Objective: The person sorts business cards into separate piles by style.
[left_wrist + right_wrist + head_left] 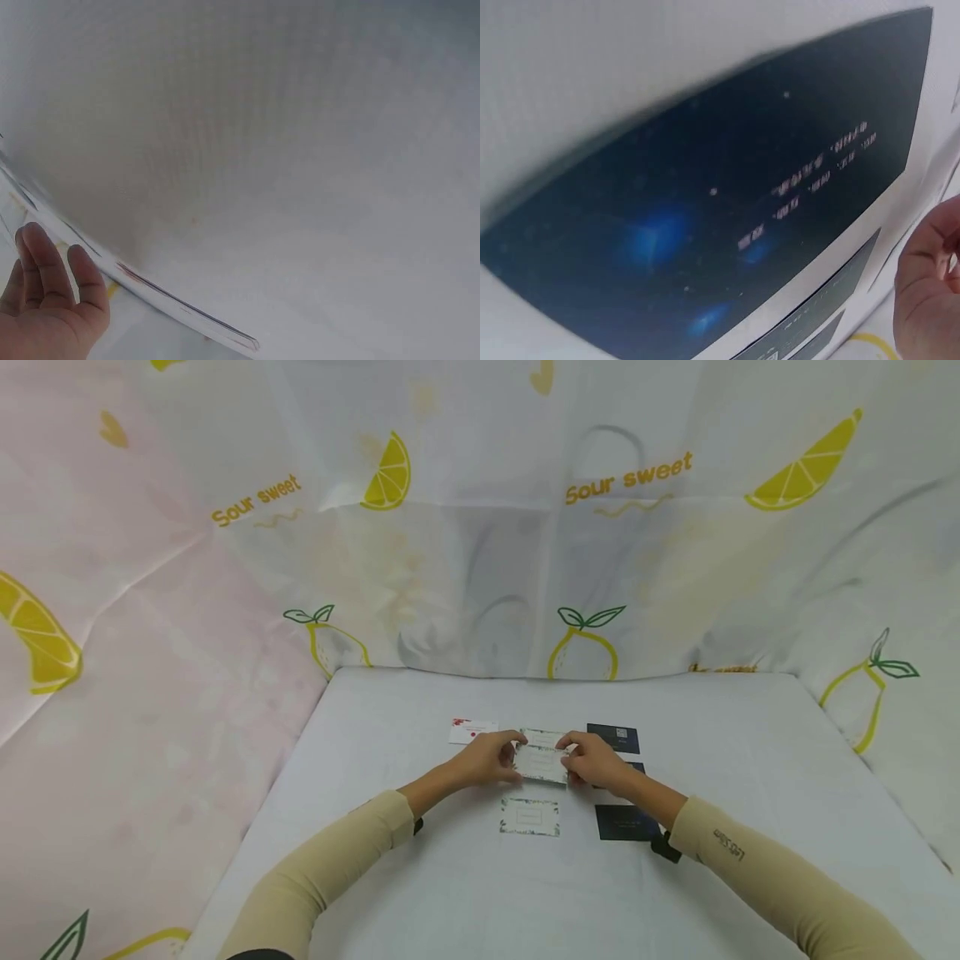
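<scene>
Improvised recording booth, not a lived-in room. White cloth-covered table (375, 877) enclosed on 3 sides by draped translucent sheeting (480, 527) printed with lemon slices, pears and the words "Sour sweet". Faint curved shapes show through the sheeting behind. Small printed cards (529, 817) laid out on the cloth.

Head camera high, wrist cameras low and close

The head view looks down over the table (420, 893); the right wrist view, seemingly, shares its nearest dark card (626, 822).
</scene>
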Demonstrator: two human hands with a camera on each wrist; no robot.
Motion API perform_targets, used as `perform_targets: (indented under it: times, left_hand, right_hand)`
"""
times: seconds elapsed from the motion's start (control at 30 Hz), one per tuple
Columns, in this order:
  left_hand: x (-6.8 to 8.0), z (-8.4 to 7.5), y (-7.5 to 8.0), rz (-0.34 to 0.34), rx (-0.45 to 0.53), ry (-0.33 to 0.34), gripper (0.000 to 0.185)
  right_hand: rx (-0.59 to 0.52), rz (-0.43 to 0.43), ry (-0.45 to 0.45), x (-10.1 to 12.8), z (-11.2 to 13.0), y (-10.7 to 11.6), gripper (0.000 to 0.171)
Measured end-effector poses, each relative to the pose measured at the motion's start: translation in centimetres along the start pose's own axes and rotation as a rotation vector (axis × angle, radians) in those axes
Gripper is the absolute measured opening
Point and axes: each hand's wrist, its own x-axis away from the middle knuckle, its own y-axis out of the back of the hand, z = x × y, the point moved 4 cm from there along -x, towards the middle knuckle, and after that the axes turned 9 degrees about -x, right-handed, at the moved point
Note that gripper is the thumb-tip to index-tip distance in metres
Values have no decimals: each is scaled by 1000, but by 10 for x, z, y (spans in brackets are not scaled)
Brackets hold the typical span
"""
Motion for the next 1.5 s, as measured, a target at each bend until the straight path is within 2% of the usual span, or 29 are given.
perform_targets:
  times: [0.17, 0.33, 0.6, 0.8, 0.97, 1.07, 1.17, 1.4, 1.5]
  left_hand:
    - [-4, 0, 2, -18, 8, -20, 59]
    - [-8, 1, 4, -27, -6, -33, 58]
    - [-19, 2, 5, -26, -16, -71, 54]
    - [-27, 3, 6, -1, -51, -85, 54]
    - [-38, 4, 12, 20, -140, -67, 55]
    - [-44, 2, 18, 24, -197, -37, 55]
    - [-48, 1, 20, 43, -258, -12, 55]
    - [-60, 2, 15, 142, -361, 7, 57]
    - [-64, 4, 11, 161, -391, 6, 57]
  right_hand:
    - [-26, -5, 49, -1, 1, 5, 27]
    - [14, -44, 141, -3, 5, 11, 28]
    - [255, -75, 244, -2, 9, 13, 61]
    - [434, -123, 290, -3, 15, 10, 62]
    - [509, -130, 318, -13, 24, 17, 60]
    - [521, -131, 310, -19, 27, 21, 59]
    - [528, -119, 260, -24, 28, 23, 60]
    - [577, -99, 170, -31, 25, 21, 59]
    - [590, -92, 156, -34, 23, 18, 59]
